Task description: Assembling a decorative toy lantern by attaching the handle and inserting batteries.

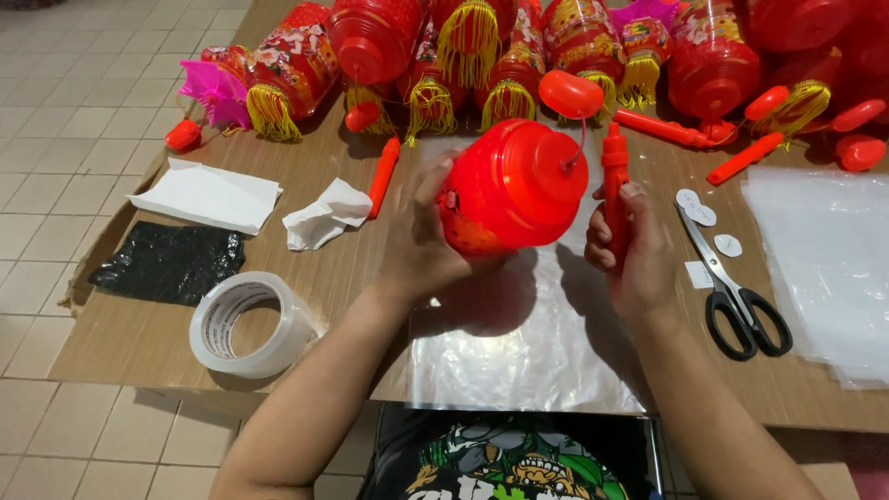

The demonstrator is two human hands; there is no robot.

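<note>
Lantern point(512, 188) within left grip point(421, 245)

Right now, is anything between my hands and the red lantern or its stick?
Nothing visible. The left hand already grips the red lantern, and the right hand holds the red stick beside it.

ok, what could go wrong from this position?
The thin wire from the red lantern in the left hand to the red handle stick in the right hand might snag or kink. The scissors lie close by the right wrist and could get knocked.
</note>
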